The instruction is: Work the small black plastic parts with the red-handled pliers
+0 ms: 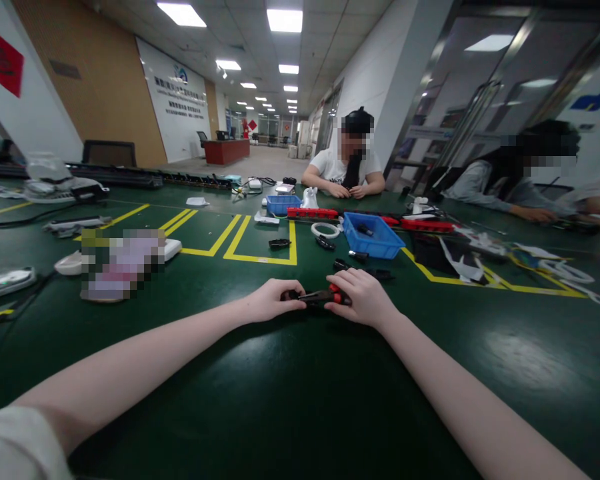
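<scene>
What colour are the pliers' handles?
The handles are red and black, best seen in the head view.

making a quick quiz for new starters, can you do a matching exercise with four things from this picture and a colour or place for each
1. pliers
2. nearer tray
3. ring
4. tabletop

A. blue
B. green
C. in the right hand
D. white

Pairs: 1-C, 2-A, 3-D, 4-B
</scene>
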Motion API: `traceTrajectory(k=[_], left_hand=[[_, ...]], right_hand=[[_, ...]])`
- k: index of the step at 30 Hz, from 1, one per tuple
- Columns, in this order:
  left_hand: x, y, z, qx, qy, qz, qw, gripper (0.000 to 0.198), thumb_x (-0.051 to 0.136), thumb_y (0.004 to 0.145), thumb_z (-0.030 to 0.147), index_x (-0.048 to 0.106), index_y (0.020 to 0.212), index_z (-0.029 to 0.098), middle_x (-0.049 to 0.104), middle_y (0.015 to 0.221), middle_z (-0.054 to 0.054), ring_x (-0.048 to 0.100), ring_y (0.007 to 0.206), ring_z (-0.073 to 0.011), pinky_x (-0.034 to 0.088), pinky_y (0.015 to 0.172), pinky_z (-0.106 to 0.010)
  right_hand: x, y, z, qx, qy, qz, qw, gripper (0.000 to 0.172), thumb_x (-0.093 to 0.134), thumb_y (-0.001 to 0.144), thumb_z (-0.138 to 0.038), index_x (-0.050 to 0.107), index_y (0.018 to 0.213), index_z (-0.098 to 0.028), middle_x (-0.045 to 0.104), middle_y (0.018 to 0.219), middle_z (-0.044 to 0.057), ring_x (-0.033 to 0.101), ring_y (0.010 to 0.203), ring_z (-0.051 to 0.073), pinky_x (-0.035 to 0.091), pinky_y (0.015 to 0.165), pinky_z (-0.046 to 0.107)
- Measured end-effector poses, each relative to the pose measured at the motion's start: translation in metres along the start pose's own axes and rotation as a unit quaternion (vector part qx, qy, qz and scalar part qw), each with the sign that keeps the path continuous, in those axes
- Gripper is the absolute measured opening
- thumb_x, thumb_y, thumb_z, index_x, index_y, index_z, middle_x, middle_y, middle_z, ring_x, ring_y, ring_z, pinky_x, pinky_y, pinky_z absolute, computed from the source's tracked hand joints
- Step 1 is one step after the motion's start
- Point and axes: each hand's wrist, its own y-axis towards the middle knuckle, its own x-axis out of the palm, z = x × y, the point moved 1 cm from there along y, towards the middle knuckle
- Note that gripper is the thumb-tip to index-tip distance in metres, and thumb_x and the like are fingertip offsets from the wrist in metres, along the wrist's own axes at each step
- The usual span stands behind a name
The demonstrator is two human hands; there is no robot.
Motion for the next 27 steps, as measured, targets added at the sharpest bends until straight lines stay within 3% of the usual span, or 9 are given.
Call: traceTrajectory(k=[7,13,27], left_hand=[[-0.0006,0.0011,0.0023,-0.027,0.001,-0.004,1.0,0.026,0.06,0.088,0.041,0.065,0.098,0.017,0.063,0.082,0.001,0.053,0.069,-0.0124,0.039,0.063,-0.023],[-0.0013,-0.0006,0.0064,-0.029,0.0,-0.002,1.0,0.027,0.06,0.087,0.043,0.065,0.097,0.018,0.064,0.081,0.001,0.054,0.07,-0.0134,0.039,0.063,-0.024],[0.0011,-0.0011,0.0005,-0.05,-0.001,0.016,0.999,0.031,0.062,0.085,0.044,0.066,0.099,0.018,0.061,0.075,0.002,0.05,0.066,-0.0125,0.036,0.061,-0.023]], right_hand=[[0.003,0.0013,0.003,0.008,0.017,-0.014,1.0,0.046,0.06,0.082,-0.06,0.063,0.097,-0.016,0.066,0.089,0.011,0.057,0.083,0.024,0.042,0.074,0.037],[0.0,0.0026,-0.0007,0.015,0.023,-0.009,1.0,0.035,0.053,0.09,-0.053,0.058,0.086,-0.019,0.063,0.084,0.008,0.054,0.08,0.022,0.04,0.072,0.035],[0.0049,-0.0011,-0.0023,0.038,0.013,-0.004,0.999,0.042,0.048,0.091,-0.058,0.057,0.082,-0.018,0.06,0.08,0.008,0.051,0.073,0.019,0.034,0.068,0.033]])
